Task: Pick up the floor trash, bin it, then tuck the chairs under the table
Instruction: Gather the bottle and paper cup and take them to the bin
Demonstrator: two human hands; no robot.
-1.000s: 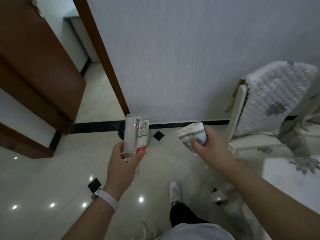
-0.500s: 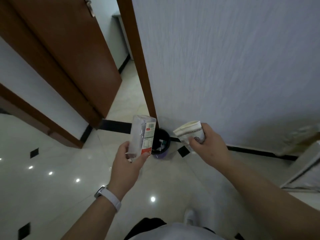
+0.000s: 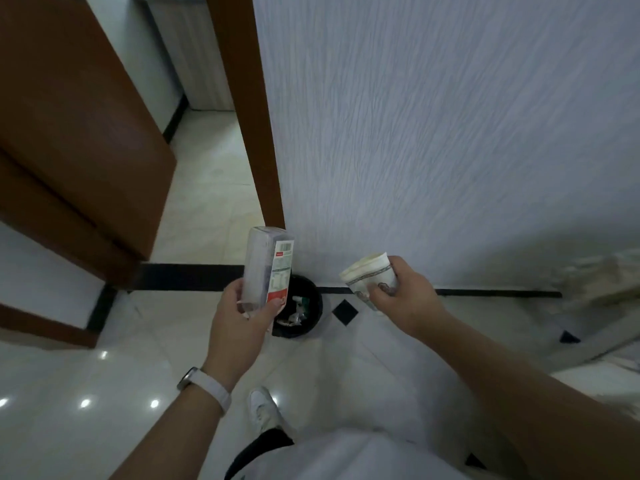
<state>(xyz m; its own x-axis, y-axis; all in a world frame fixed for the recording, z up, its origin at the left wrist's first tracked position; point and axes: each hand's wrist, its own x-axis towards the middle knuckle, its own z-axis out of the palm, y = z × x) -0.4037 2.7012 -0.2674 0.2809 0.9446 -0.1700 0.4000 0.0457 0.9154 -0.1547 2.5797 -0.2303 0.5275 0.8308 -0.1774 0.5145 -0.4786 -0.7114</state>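
Your left fingers (image 3: 231, 293) and thumb are curling round the lower end of the clear plastic bottle (image 3: 266, 265), pinching it across the label, and your right fingers (image 3: 379, 293) are wrapping round the crumpled paper cup (image 3: 369, 273), squeezing it out of round. Both pieces of trash are sitting in your hands, off the floor (image 3: 156, 358): the bottle in your left hand (image 3: 242, 323) is standing nearly upright, the cup in your right hand (image 3: 407, 301) is lying on its side with its mouth pointing left. The black bin (image 3: 308, 318) is standing on the floor beyond your hands, against the foot of the wall (image 3: 433, 133) just beside the door frame (image 3: 258, 133), with some litter already showing inside.

You are looking to be at the binning step, with the chairs not yet dealt with. Watch the drop: the bin's mouth is looking small and both things are hanging above and short of it, so letting go from here is risking a bounce off the rim or the wall and a roll across the glossy tiles toward the open door (image 3: 76, 126). The light bottle is likely to skitter furthest. Your shoe (image 3: 263, 408) is standing close to the bin, so a careless stride is risking a knock that tips it.
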